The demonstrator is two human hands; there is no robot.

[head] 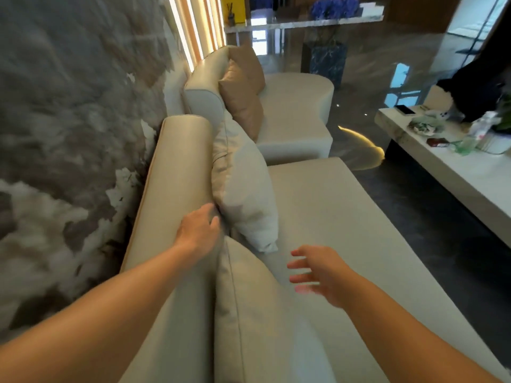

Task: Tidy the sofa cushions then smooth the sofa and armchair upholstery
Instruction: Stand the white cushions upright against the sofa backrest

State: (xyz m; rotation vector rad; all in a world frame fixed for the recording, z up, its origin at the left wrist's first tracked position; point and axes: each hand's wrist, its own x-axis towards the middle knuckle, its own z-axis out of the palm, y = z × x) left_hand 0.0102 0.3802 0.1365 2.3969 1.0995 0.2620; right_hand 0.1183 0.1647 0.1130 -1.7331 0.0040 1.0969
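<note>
A cream sofa (326, 205) runs along the wall, its rolled backrest (179, 167) on the left. A pale cushion (243, 186) stands upright against the backrest. My left hand (200, 230) rests on the backrest, its fingers tucked behind the lower edge of that cushion. A second cream cushion (249, 313) leans against the backrest closer to me. My right hand (318, 272) hovers above the seat with its fingers spread and holds nothing. Farther along, a tan cushion (243, 92) leans on another sofa section (298, 111).
A marbled wall (69, 134) stands directly behind the sofa. To the right, a long white coffee table (453, 175) carries a phone, bottles and small items. Glossy dark floor (414, 230) separates it from the sofa. A console with blue flowers (334, 6) stands at the back.
</note>
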